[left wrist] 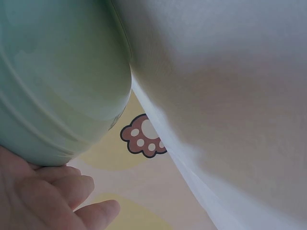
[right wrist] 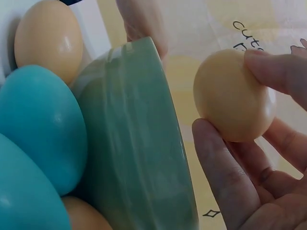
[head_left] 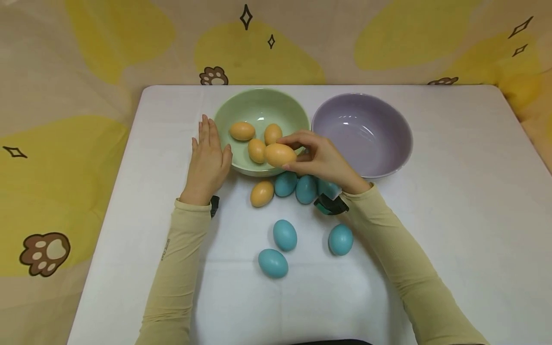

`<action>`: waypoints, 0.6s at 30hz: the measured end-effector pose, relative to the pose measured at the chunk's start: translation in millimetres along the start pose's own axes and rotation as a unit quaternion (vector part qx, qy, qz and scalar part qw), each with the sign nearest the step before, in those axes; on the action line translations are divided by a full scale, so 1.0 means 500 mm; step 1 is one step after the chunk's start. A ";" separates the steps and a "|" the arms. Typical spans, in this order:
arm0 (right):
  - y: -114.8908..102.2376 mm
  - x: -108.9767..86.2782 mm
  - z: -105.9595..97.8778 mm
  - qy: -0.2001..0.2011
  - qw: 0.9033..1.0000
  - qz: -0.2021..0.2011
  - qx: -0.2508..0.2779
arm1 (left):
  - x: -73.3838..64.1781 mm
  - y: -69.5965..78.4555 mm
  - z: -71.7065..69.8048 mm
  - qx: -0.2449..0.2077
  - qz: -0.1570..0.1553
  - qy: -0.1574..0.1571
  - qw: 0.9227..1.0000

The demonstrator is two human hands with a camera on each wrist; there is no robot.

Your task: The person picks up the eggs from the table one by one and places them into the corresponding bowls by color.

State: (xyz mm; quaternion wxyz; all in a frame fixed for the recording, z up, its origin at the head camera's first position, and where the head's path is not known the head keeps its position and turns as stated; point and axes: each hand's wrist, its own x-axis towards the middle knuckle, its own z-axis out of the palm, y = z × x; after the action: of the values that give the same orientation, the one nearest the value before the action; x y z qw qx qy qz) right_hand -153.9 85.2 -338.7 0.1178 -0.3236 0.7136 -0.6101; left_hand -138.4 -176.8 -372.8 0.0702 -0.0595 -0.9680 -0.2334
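From here I see the right hand (head_left: 318, 155) pinching one orange egg (head_left: 279, 155) above the green bowl (head_left: 260, 106), while the left hand (head_left: 208, 160) rests straight-fingered against its side. Three other orange eggs (head_left: 242, 131) lie inside. Beyond, the white table (head_left: 465, 230) bears six blue eggs (head_left: 285, 235), two loose orange eggs (head_left: 262, 193), one partly hidden, and one purple bowl (head_left: 362, 139).

Probably a staged recording corner; whether in a home or a workplace, I cannot tell. A white table (head_left: 465, 215) lies beneath the left hand (head_left: 208, 160) and right hand (head_left: 318, 155). Beyond both, and further left, spreads yellow-and-cream cloth (head_left: 336, 43) printed with paws (head_left: 45, 254); a small black device (head_left: 331, 204) sits under the right hand's wrist.
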 end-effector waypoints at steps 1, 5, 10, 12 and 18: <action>-0.001 0.002 0.000 -0.002 1.000 0.002 -0.002 | 0.000 0.000 0.000 0.001 0.000 0.000 1.000; -0.003 0.010 0.000 -0.006 1.000 0.011 0.001 | 0.000 -0.001 0.000 0.002 0.000 -0.002 1.000; -0.003 0.023 0.003 -0.007 1.000 0.020 -0.003 | 0.000 0.000 -0.002 0.003 -0.001 -0.004 1.000; -0.004 0.029 0.004 -0.007 0.999 0.030 -0.010 | 0.000 0.000 -0.002 0.003 0.000 -0.003 1.000; -0.003 0.045 0.005 -0.015 0.997 0.055 -0.060 | -0.001 -0.001 -0.001 0.003 0.001 -0.001 1.000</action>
State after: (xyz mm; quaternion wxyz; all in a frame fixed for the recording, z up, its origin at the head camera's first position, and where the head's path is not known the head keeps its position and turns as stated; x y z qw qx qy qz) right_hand -169.2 69.8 -332.8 0.1424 -0.2995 0.7639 -0.5536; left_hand -138.1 -177.3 -372.8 0.0696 -0.0601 -0.9688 -0.2304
